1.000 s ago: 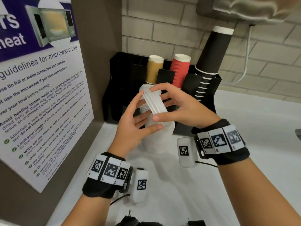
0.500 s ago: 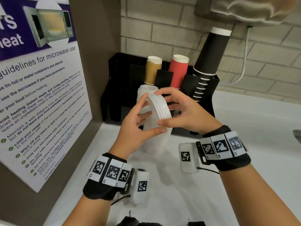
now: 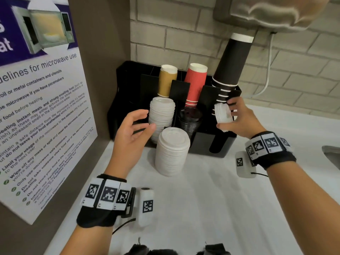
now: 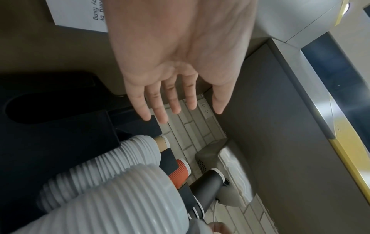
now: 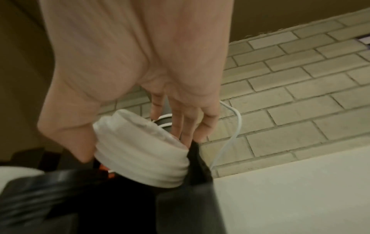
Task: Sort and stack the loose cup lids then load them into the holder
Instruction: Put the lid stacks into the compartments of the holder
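Here, a short stack of white lids is pinched in the right hand, thumb on the near rim and fingers on the far rim, and it is held tilted on edge against the holder at about 2 o'clock from the counter's middle. In the right wrist view the same lids are seen gripped between thumb and fingers, just beside the black cups; whether the lids touch the cups cannot be told.

The left hand is held spread and loose, with nothing in it, at about 10 o'clock. Its fingers are seen straight and slightly parted in the left wrist view. They are close to the rear lid stack; contact cannot be told.

A second tall lid stack is stood upright on the white counter, just in front of the holder, at about 12 o'clock. Black lids are seated in the holder's front middle slot. A tan cup stack and a red cup stack are stood in the holder behind them. A microwave poster is fixed on the wall at 9 o'clock.
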`<state>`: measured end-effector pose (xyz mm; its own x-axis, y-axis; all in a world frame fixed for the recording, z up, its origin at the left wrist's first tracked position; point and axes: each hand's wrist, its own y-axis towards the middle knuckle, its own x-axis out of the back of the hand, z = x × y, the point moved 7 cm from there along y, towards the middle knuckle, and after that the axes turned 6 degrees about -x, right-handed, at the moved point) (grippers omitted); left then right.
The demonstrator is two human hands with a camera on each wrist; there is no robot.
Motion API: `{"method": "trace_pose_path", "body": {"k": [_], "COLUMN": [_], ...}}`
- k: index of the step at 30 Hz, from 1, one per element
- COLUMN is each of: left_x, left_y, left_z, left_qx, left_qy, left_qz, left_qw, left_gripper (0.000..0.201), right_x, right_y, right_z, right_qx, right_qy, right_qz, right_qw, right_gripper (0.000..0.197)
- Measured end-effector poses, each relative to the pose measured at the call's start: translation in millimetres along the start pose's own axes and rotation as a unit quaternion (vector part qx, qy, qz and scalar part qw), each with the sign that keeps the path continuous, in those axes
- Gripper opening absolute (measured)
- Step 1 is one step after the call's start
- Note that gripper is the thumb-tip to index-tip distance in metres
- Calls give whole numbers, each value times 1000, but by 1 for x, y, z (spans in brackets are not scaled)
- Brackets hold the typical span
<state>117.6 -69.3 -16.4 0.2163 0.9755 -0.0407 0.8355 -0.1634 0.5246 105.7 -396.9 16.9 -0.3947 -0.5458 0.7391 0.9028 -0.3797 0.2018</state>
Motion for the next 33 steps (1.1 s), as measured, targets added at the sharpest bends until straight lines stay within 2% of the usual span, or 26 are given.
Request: {"method": "trace_pose_path", "body": {"k": [2, 4, 8, 10, 12, 17, 19, 21, 23, 24, 26, 27, 28, 30, 33], "left_x": [1, 1, 0, 1, 1, 2, 1, 2, 3, 4, 5, 5, 4, 3, 4], "left_y": [-1, -1, -2, -1, -1, -2, -2, -2, -3, -3, -4, -4, -4, -5, -7], "left_z": [1, 4, 6, 5, 4, 6, 6, 6, 6, 7, 9, 11, 12, 14, 16], "left_qx": [3, 7, 15, 14, 14, 17, 16, 15, 13, 13, 16, 18, 21, 25, 27], "left_qy": [4, 9, 13, 11, 9, 11, 12, 11, 11, 9, 5, 6, 6, 6, 5], "left_qz": [-1, -4, -2, -5, -7, -9, -9, -9, -9, -11, -14, -15, -15, -13, -13], "left_qw": [1000, 1000, 1000, 1000, 1000, 1000, 1000, 1000, 1000, 1000, 1000, 1000, 1000, 1000, 1000], "left_gripper": [31, 28, 26, 25, 24, 23, 22, 22, 22, 22, 22, 22, 22, 22, 23], "right_x": [-8, -21, -53, -69, -81, -87, -90, -88, -76, -66, -43, -35, -33, -51, -92], "right_y": [9, 14, 14, 12, 12, 15, 11, 8, 7, 9, 9, 2, -10, -37, -65], "right_z": [-7, -9, -6, -9, -13, -25, -29, -28, -15, -5, 20, 35, 50, 72, 88], "right_qx": [-7, -5, 37, 53, 58, 54, 42, 32, 34, 42, 71, 97, 115, 112, 108], "right_qy": [-104, -226, -429, -501, -533, -537, -543, -549, -524, -486, -330, -227, -129, -6, -14], "right_qz": [24, 71, 152, 186, 211, 233, 254, 265, 238, 202, 98, 56, 41, 90, 152], "right_qw": [994, 972, 890, 844, 817, 809, 799, 792, 817, 849, 936, 967, 984, 990, 982], "right_gripper": [76, 76, 73, 78, 82, 85, 80, 67, 46, 36, 23, 18, 14, 24, 52]}}
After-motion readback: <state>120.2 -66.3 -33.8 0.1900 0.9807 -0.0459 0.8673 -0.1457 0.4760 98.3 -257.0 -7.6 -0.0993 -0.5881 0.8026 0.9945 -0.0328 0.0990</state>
